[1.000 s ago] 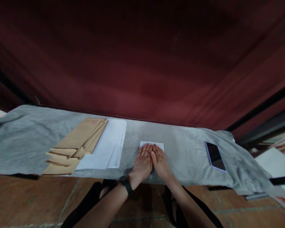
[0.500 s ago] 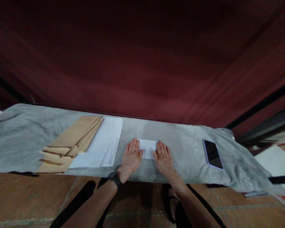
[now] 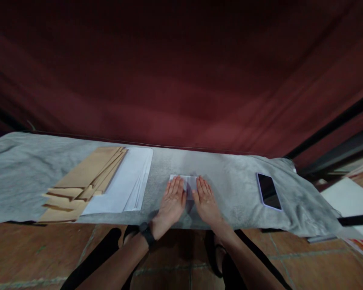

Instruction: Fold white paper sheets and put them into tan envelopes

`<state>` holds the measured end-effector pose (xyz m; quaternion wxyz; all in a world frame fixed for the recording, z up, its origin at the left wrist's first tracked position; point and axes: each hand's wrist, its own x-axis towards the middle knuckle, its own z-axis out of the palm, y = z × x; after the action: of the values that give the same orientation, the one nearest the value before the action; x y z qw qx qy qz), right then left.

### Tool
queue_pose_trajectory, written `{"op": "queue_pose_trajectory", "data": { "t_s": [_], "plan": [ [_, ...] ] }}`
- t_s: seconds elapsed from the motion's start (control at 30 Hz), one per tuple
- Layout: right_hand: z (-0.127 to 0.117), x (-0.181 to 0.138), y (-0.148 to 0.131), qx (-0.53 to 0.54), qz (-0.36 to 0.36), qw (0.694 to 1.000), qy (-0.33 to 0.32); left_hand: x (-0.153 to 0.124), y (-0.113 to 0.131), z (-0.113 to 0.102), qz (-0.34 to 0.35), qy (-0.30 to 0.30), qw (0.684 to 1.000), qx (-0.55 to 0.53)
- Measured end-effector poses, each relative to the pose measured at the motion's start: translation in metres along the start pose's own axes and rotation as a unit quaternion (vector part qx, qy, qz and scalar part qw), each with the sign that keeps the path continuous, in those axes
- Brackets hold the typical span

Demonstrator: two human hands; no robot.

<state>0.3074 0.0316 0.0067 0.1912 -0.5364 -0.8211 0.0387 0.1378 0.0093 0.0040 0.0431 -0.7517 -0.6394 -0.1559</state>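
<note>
A small folded white sheet of paper (image 3: 190, 185) lies flat on the grey cloth, mostly covered by my hands. My left hand (image 3: 173, 198) rests on its left part, palm down with fingers stretched out. On the right side of the paper, my right hand (image 3: 206, 200) lies flat too, fingers extended forward. A narrow strip of the paper shows between the two hands, and its far edge shows above the left fingertips. A dark watch (image 3: 147, 233) is on my left wrist.
Left of my hands are a stack of white paper sheets (image 3: 139, 173) and several brown paper envelopes (image 3: 84, 167) partly over it. A phone (image 3: 268, 191) lies to the right on the grey cloth (image 3: 236, 177). A dark red curtain (image 3: 181, 100) hangs behind.
My left hand has slid inward to the right over the paper, so the gap between my hands is narrower. The right hand stays flat at the right edge. The view has shifted slightly.
</note>
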Motion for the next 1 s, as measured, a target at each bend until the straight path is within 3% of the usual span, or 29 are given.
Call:
{"op": "queue_pose_trajectory", "data": {
  "t_s": [0.1,0.2,0.33,0.8,1.0],
  "plan": [
    [0.000,-0.006,-0.018,0.033,-0.053,0.997,-0.035,-0.016,0.015,0.007,0.071,-0.030,0.997,-0.003],
    [0.002,-0.014,-0.027,0.046,-0.081,0.994,-0.056,-0.027,0.017,0.012,0.090,-0.060,0.994,0.017],
    [0.001,-0.021,-0.023,0.038,-0.085,0.994,-0.048,-0.030,0.010,0.010,0.100,-0.056,0.993,0.028],
    [0.007,-0.029,-0.005,-0.050,-0.051,0.997,-0.005,-0.031,-0.015,-0.002,-0.005,-0.021,0.999,0.030],
    [0.005,-0.031,0.003,-0.070,-0.038,0.997,-0.002,-0.030,-0.021,-0.006,-0.033,-0.039,0.998,0.030]
  ]
}}
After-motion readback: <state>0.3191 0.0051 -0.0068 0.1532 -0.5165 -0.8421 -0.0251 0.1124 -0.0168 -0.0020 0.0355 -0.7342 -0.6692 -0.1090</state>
